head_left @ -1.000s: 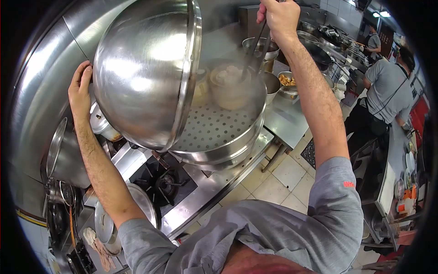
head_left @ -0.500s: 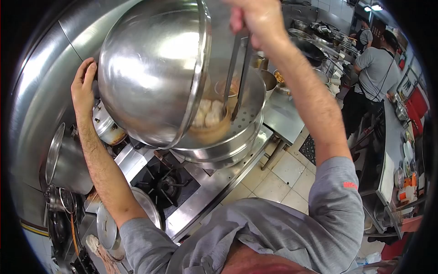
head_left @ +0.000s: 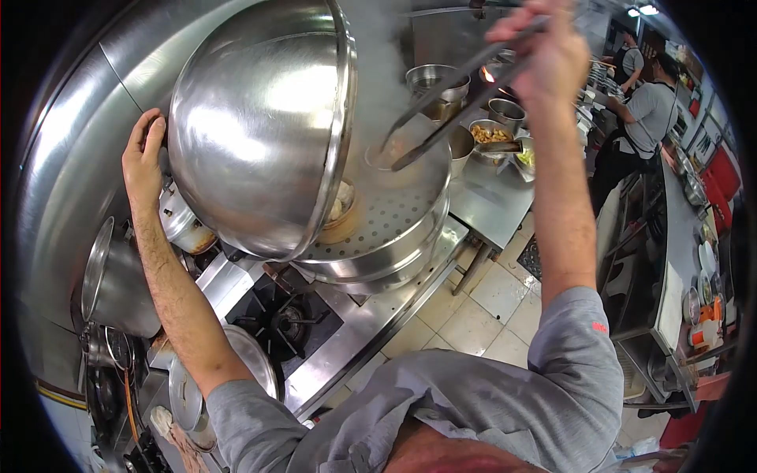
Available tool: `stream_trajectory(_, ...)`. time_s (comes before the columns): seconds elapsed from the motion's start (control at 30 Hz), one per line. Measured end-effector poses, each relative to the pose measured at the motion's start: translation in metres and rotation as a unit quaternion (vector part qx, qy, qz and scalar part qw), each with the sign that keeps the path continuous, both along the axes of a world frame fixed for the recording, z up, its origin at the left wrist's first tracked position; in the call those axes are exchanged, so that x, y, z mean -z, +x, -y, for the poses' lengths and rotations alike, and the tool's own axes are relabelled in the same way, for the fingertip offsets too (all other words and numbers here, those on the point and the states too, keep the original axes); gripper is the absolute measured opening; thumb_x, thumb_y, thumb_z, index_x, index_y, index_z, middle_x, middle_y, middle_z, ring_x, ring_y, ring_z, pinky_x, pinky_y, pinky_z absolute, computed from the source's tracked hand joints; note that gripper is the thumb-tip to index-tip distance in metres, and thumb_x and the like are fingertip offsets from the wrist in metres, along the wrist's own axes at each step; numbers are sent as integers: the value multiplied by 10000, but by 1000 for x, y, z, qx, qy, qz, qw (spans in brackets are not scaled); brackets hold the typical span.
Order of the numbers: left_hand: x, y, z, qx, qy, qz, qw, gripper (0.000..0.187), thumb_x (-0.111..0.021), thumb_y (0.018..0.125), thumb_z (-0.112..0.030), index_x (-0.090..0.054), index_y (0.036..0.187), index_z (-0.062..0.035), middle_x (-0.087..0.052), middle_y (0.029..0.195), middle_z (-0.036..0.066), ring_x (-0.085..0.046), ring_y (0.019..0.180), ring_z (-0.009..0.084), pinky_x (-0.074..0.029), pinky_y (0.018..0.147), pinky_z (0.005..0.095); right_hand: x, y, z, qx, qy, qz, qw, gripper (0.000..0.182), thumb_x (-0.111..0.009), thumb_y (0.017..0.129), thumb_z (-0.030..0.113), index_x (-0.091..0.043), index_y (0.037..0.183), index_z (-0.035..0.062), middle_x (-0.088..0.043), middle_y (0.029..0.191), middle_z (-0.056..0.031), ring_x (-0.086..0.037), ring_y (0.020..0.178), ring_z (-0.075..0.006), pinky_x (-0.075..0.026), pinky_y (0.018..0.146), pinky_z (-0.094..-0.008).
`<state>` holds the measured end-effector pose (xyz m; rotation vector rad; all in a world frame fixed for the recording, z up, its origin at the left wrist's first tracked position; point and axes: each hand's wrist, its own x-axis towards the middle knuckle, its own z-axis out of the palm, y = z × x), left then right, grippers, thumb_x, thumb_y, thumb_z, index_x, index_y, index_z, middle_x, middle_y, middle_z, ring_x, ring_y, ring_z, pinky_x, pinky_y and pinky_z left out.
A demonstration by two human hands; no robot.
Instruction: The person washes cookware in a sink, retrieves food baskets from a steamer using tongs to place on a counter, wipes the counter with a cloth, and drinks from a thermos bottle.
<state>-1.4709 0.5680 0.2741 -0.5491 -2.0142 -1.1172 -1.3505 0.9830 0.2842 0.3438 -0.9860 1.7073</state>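
Tongs [head_left: 456, 121] in right hand [head_left: 553, 65], domed steel lid [head_left: 256, 126]

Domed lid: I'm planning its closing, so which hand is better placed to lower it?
Probably the left: the left hand is at the outer side of the domed lid, while the right hand holds tongs above the steamer.

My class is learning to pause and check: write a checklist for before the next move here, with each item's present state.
1. Lid tilted up: ok.
2. Left hand's grip on it: cannot tell, partly hidden.
3. Tongs in right hand: ok.
4. Nothing between the tongs' tips: ok.
5. Basket clear of lid: cannot tell, lid hides part.
6. Clear view into steamer: not ok, steam blurs it.
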Motion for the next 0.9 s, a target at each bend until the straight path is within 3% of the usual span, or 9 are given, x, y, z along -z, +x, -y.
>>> stream_trajectory(0.03, 0, 0, -3, -2, -3, 4, 1000, 348, -562, 880, -244, -567, 1139, -12, -588, 1025, 56, -521, 948, 121, -392, 861, 244, 10, 2, -44, -52, 62, -26, 996, 474, -555, 835, 495, -523, 792, 24, -525, 641, -61, -545, 586, -196, -469, 594, -351)
stream_trajectory(0.1, -1, -1, -12, -3, -8, 8, 1000, 345, -560, 880, -242, -569, 1136, -9, -588, 1011, 50, -519, 936, 116, -393, 853, 240, 19, 23, -123, -171, 121, -48, 977, 597, -465, 813, 598, -510, 866, 6, -488, 708, -76, -522, 713, -259, -452, 753, -467)
stream_trajectory(0.13, -1, -2, -18, -4, -19, 5, 1000, 344, -564, 877, -245, -571, 1133, -16, -590, 986, 46, -520, 914, 112, -398, 836, 238, 20, 42, -103, -49, 83, -84, 992, 548, -473, 863, 525, -525, 829, -19, -546, 646, -88, -571, 588, -237, -501, 643, -418)
stream_trajectory(0.17, -2, -2, -24, -6, -30, 3, 1000, 343, -567, 873, -249, -574, 1130, -22, -593, 962, 42, -521, 891, 107, -404, 820, 235, 30, 55, -128, -1, 76, -52, 996, 674, -345, 838, 621, -503, 909, -31, -539, 728, -110, -576, 704, -289, -481, 720, -499)
stream_trajectory(0.23, -3, 0, -40, -15, -57, 14, 998, 340, -574, 867, -253, -578, 1129, -36, -596, 943, 41, -525, 871, 108, -411, 802, 236, 55, 82, -170, -59, 116, -71, 989, 728, -343, 804, 673, -510, 946, -21, -522, 749, -107, -547, 707, -282, -452, 739, -507)
stream_trajectory(0.4, -10, 15, -83, -53, -163, 22, 985, 333, -592, 847, -260, -584, 1115, -62, -604, 888, 50, -535, 806, 100, -427, 759, 234, 109, 133, -219, -3, 57, -17, 998, 707, -435, 723, 712, -550, 902, 37, -500, 761, -64, -483, 716, -228, -409, 770, -429)
stream_trajectory(0.63, -10, 13, -57, -54, -121, 5, 991, 319, -586, 851, -235, -588, 1110, -48, -598, 899, 42, -531, 821, 101, -429, 761, 242, 89, 152, -235, 83, -36, -31, 995, 775, -470, 618, 768, -461, 856, 31, -394, 720, -45, -415, 688, -210, -381, 747, -406)
stream_trajectory(0.77, -8, 11, -31, -47, -81, -5, 996, 315, -564, 869, -209, -578, 1122, -22, -596, 963, 35, -531, 861, 106, -417, 797, 242, 77, 125, -227, -8, -19, -70, 997, 765, -531, 547, 775, -435, 808, 62, -354, 684, -16, -375, 656, -175, -335, 699, -356)
stream_trajectory(0.9, -6, 13, -19, -49, -64, -18, 997, 316, -551, 880, -200, -567, 1134, -13, -597, 992, 46, -539, 877, 110, -418, 814, 244, 64, 69, -190, -104, 6, -110, 988, 756, -496, 621, 761, -475, 844, 38, -411, 651, -21, -411, 616, -179, -360, 654, -368)
